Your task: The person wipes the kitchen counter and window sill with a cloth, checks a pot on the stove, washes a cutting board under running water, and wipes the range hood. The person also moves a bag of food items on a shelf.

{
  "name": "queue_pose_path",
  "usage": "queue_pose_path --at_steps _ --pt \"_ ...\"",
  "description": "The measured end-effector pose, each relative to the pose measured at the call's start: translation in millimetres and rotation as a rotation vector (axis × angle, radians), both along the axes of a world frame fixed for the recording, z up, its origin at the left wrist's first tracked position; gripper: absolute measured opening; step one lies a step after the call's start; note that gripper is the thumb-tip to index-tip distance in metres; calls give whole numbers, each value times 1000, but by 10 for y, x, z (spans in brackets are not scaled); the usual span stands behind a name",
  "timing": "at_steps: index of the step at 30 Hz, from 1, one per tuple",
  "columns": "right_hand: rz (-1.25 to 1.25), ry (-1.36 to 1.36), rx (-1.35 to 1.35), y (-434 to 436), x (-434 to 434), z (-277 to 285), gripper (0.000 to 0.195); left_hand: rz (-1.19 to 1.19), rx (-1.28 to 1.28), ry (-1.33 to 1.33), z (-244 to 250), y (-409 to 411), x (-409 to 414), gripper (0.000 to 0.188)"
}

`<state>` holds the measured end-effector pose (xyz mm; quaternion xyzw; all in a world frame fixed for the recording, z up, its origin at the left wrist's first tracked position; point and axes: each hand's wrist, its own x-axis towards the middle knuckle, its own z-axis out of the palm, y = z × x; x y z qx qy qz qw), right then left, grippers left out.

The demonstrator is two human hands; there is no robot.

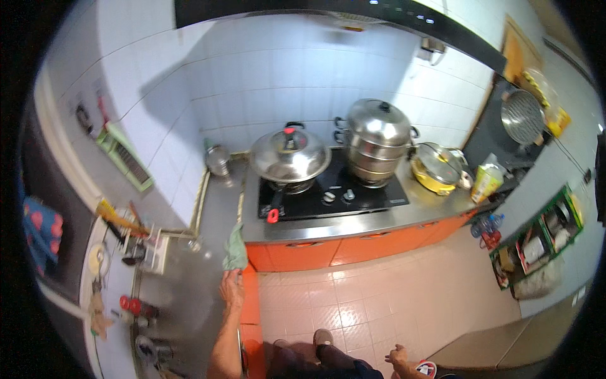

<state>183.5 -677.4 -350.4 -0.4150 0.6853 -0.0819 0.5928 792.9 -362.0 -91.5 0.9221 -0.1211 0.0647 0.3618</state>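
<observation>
My left hand (232, 286) reaches forward over the steel countertop's inner corner. Its fingers grip the lower end of a pale green cloth (235, 251), which lies along the counter edge. Beyond the cloth is a black gas cooktop (326, 199). On its left burner stands a wok with a domed steel lid (303, 161) and a red-tipped handle (273, 215). A stacked steel steamer pot (376, 151) stands on the right burner. My right hand (398, 356) hangs low above the floor, its fingers loosely apart with nothing visible in them.
Right of the cooktop sits a yellow pan with a glass lid (438, 163), beside a green-yellow bag (487, 182). A utensil rack (154, 251) and red-capped jars (136, 306) line the left counter. A green-framed shelf (539, 241) stands right. Orange cabinets (303, 256) border the tiled floor (378, 289).
</observation>
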Motion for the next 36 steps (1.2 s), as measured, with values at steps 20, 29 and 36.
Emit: queue_pose_path --at_steps 20,29,36 --pt "412 146 260 1275 788 1339 45 -177 401 -76 -1128 1061 954 51" --pt "510 -67 17 805 2294 1061 38 -170 657 -71 -164 2008 -376 22" --pt "654 -467 167 1160 3630 2095 46 183 -119 109 52 1533 -786 36"
